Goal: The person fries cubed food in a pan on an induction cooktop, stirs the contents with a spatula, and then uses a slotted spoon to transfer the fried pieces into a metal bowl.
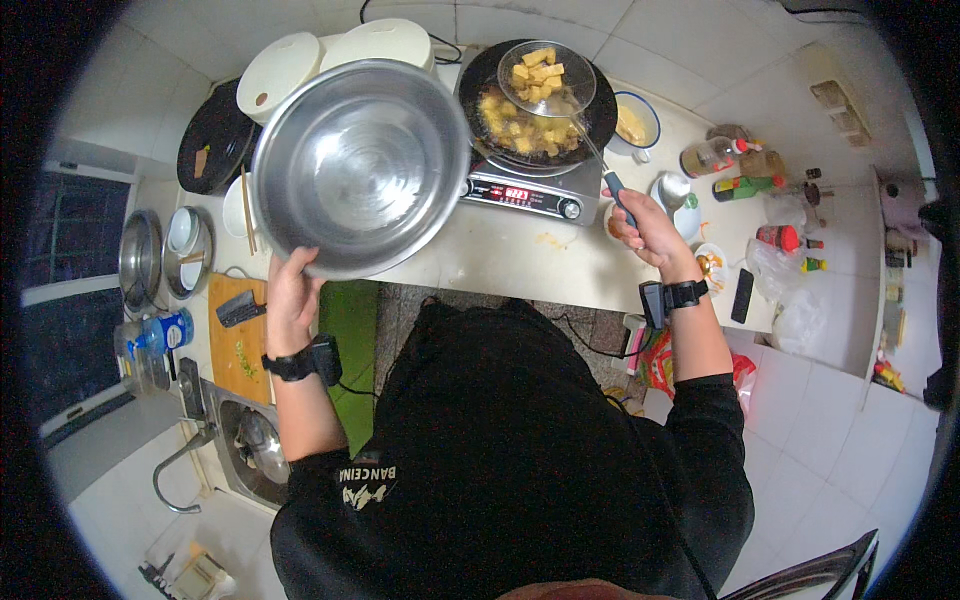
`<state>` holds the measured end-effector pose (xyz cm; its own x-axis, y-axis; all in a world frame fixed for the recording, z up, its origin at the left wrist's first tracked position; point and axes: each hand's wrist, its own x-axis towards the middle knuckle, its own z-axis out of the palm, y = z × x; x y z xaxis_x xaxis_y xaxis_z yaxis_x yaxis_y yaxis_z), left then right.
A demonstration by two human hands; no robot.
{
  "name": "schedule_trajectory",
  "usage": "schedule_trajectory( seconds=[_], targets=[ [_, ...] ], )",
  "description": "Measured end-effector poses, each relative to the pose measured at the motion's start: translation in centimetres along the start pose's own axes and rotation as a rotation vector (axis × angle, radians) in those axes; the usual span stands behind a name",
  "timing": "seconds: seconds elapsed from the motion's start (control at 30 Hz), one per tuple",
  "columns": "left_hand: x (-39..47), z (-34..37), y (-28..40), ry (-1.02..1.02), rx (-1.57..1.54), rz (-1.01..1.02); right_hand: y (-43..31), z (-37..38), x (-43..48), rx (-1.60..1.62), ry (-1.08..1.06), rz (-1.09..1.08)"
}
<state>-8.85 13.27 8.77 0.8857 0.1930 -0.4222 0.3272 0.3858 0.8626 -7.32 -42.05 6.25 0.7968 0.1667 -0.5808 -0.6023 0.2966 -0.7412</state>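
Observation:
My left hand (294, 300) grips the near rim of a large stainless steel bowl (360, 169), which is tilted and shows no food inside. My right hand (649, 229) is closed around the grey handle of a wire mesh skimmer (581, 116). Golden fried pieces (538, 75), perhaps tofu, lie in the skimmer's basket, over the far part of a black wok (478, 82). More yellow pieces (517, 127) bubble in the oil below. Under the wok stands an induction cooker (525, 196) with a lit display. The bowl is left of the wok, its rim close to it.
Right of the wok are a blue-rimmed enamel mug (634, 124), several bottles (712, 156), a small plate (711, 262) and a black remote control (742, 295). Left are white lidded containers (279, 71), a black lid (217, 142), chopsticks (247, 214), a cutting board (232, 341) with a cleaver (238, 308), and a sink (232, 420).

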Motion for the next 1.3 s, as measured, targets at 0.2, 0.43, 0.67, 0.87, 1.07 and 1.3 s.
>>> schedule_trajectory(
  seconds=[0.2,0.43,0.67,0.87,1.07,1.3],
  targets=[
    [2.0,7.4,0.5,-0.216,0.187,-0.019,-1.6,0.2,-2.2,-0.005,0.032,-0.051],
    [2.7,10.4,1.1,-0.277,0.210,-0.032,-1.2,-0.2,-3.4,-0.069,0.107,-0.073],
    [2.1,11.9,2.2,-0.337,0.229,-0.008,-2.7,-0.1,-6.2,-0.101,0.114,-0.153],
    [2.6,14.7,2.5,-0.340,0.282,0.005,-6.0,1.6,-10.5,-0.220,0.044,-0.215],
    [3.1,17.7,1.4,-0.435,0.186,-0.020,-5.2,5.0,-10.7,-0.965,0.115,-0.332],
    [3.5,16.7,0.1,-0.337,0.209,-0.052,-2.5,7.7,-11.2,-1.632,0.324,-0.633]
  ],
)
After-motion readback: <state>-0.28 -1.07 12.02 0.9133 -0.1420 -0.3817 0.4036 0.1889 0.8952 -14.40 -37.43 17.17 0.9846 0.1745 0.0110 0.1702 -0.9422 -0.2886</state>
